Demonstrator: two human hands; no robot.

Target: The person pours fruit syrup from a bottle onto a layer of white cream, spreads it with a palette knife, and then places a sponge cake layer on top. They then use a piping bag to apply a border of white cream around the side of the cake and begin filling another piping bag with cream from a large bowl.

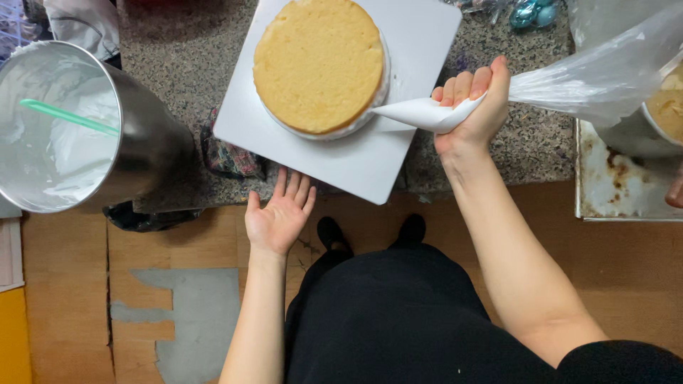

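A round yellow sponge cake (pixel 318 62) sits on a white square board (pixel 420 35) on a speckled stone counter. White cream rings the cake's lower edge. My right hand (pixel 473 107) grips a clear piping bag (pixel 427 114) filled with white cream, its tip touching the cake's right side. My left hand (pixel 279 213) is palm up with fingers apart, its fingertips under the board's near edge.
A large steel bowl (pixel 142 142) with white cream and a green-handled spatula (pixel 67 116) stands at the left. A worn metal tray (pixel 619 185) lies at the right. Blue wrapped sweets (pixel 530 13) lie at the back. Wooden floor and my dark shoes (pixel 370 231) show below.
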